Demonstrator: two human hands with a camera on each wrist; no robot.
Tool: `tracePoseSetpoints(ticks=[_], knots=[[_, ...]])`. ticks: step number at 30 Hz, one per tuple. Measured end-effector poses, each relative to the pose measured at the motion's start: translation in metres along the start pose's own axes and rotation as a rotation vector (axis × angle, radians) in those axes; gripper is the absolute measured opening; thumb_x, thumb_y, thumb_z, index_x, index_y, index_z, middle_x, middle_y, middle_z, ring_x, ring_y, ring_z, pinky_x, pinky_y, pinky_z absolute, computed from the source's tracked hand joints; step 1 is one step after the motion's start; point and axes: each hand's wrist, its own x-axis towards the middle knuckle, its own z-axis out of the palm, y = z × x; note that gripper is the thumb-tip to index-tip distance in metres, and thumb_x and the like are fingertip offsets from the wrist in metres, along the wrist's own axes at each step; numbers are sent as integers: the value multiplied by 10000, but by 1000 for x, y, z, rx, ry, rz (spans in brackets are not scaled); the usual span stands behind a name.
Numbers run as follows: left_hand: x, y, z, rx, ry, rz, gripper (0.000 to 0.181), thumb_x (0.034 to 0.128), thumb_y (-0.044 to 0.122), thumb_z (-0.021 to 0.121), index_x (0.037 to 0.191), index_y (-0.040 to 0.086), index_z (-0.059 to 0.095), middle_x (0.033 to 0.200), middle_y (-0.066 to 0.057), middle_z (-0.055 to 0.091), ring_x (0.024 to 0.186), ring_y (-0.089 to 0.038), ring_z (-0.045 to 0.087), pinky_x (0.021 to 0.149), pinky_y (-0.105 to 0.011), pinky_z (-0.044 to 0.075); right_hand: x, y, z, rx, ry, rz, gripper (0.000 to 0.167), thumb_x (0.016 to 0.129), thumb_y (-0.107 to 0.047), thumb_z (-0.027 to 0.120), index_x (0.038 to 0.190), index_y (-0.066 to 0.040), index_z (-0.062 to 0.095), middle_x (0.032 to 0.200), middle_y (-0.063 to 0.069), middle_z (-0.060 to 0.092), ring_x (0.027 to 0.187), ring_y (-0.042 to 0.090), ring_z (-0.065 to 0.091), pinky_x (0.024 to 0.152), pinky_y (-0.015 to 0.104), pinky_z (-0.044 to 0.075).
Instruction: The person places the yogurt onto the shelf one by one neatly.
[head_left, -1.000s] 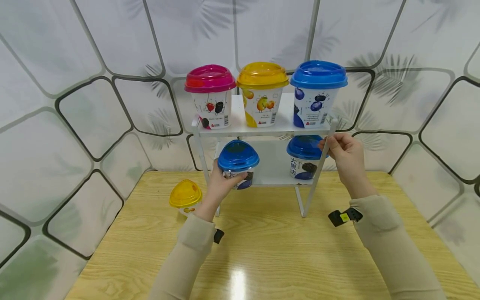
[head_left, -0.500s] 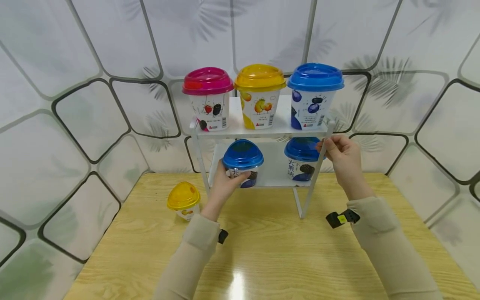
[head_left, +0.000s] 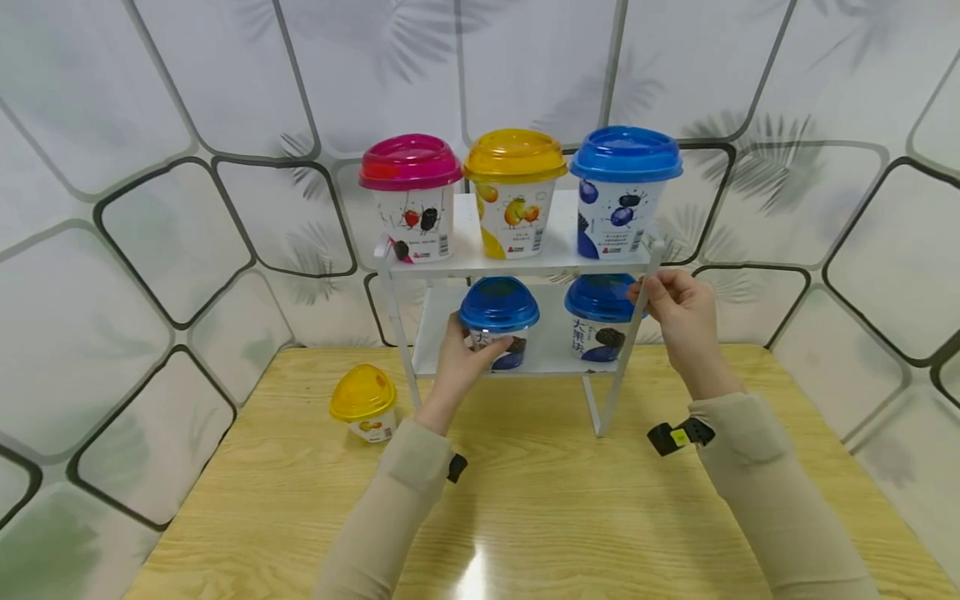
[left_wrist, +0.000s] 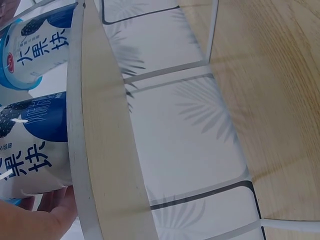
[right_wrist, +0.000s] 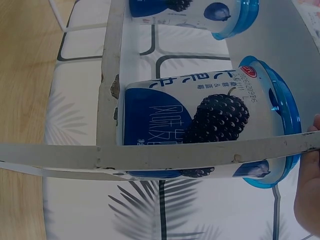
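Note:
A yogurt cup with a blue lid and blackberry print (head_left: pixel 498 315) stands over the lower shelf of a white two-tier rack (head_left: pixel 517 268). My left hand (head_left: pixel 467 357) grips its side, thumb across the front. In the left wrist view, the cup's base (left_wrist: pixel 62 150) is close to the shelf's front edge; whether it touches the shelf I cannot tell. A second blue-lidded yogurt cup (head_left: pixel 596 321) sits at the right end of that shelf. My right hand (head_left: pixel 684 317) pinches the rack's right front post with thumb and fingers, beside that cup's lid.
On the upper shelf stand yogurt cups with a pink lid (head_left: pixel 412 200), a yellow lid (head_left: pixel 517 196) and a blue lid (head_left: pixel 624 196). Another yellow-lidded cup (head_left: pixel 365 402) is on the wooden table (head_left: pixel 570 508), left of the rack. A patterned backdrop (head_left: pixel 187 75) encloses the table.
My left hand has moved the held yogurt cup rightward along the lower shelf, nearer the second blue-lidded cup. My right hand keeps its grip on the post. The view has shifted slightly.

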Motion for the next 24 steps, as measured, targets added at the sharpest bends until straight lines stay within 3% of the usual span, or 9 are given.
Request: tracePoseSetpoints(ticks=[24], knots=[[6, 3, 23, 5, -6, 18, 682, 755, 221, 705, 1278, 6, 323, 1257, -152, 417, 1129, -294, 413, 886, -428, 412, -1, 1, 1, 2, 14, -14, 130, 866, -114, 524, 840, 3, 574, 765, 39, 614, 728, 123, 621, 736, 205, 487]])
